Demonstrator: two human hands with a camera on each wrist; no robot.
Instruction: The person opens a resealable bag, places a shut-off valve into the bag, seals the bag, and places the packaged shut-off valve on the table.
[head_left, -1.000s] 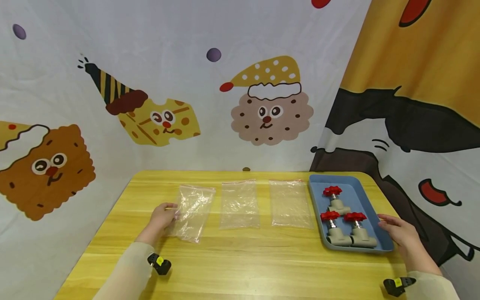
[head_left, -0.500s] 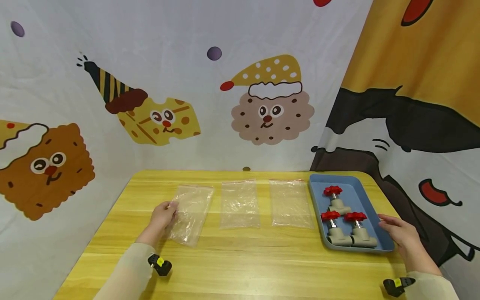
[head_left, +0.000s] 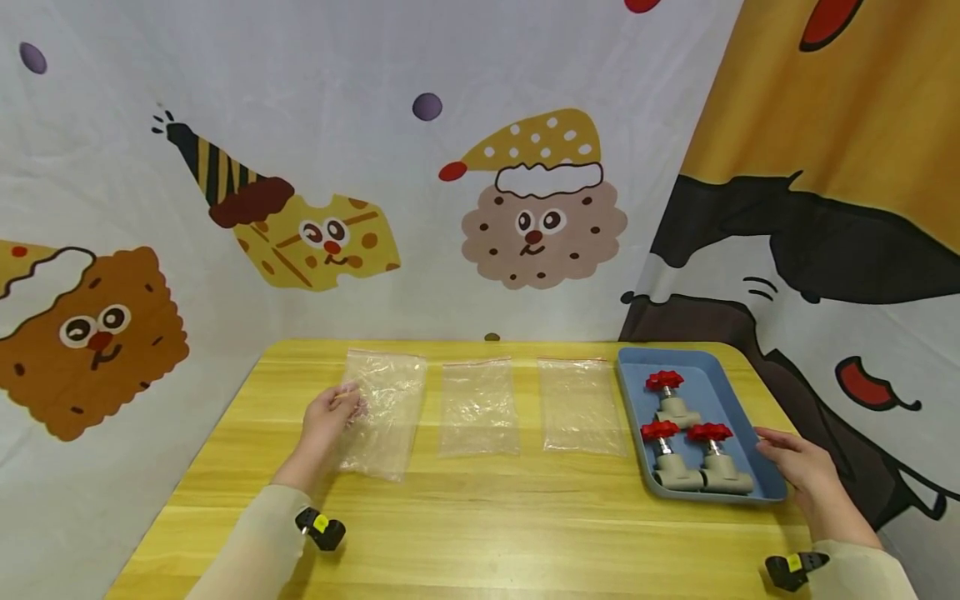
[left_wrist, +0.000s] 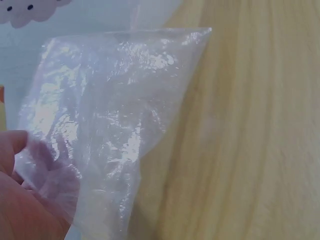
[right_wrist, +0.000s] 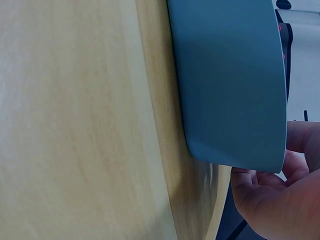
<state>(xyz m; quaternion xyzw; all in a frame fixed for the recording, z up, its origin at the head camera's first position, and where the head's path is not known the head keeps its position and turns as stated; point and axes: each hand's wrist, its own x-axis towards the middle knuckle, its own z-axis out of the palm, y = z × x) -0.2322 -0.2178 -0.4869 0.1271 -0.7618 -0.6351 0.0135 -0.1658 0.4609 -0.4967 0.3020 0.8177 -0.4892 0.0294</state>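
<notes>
My left hand (head_left: 324, 427) pinches a clear zip-lock bag (head_left: 390, 412) by its left side, near the table's left part. The left wrist view has this wrinkled bag (left_wrist: 110, 95) tilted up, fingers showing purple-pink through the film. Two more clear zip-lock bags (head_left: 477, 408) (head_left: 581, 407) lie flat in a row to its right. At the right, my right hand (head_left: 802, 467) holds the right rim of a blue tray (head_left: 723, 375), its digits at the rim and outer wall. Three beige pipe valves (head_left: 678, 412) with red handwheels (head_left: 708, 432) stand in the tray.
Everything rests on a wood-grain table (head_left: 480, 533). Behind it hangs a white cloth (head_left: 360, 75) printed with cartoon biscuits and cheese. The tray stands near the table's right edge.
The left hand has shifted its hold on the bag and raised it slightly toward the back of the table; the bag's outline has turned more upright. The right hand and tray have stayed put.
</notes>
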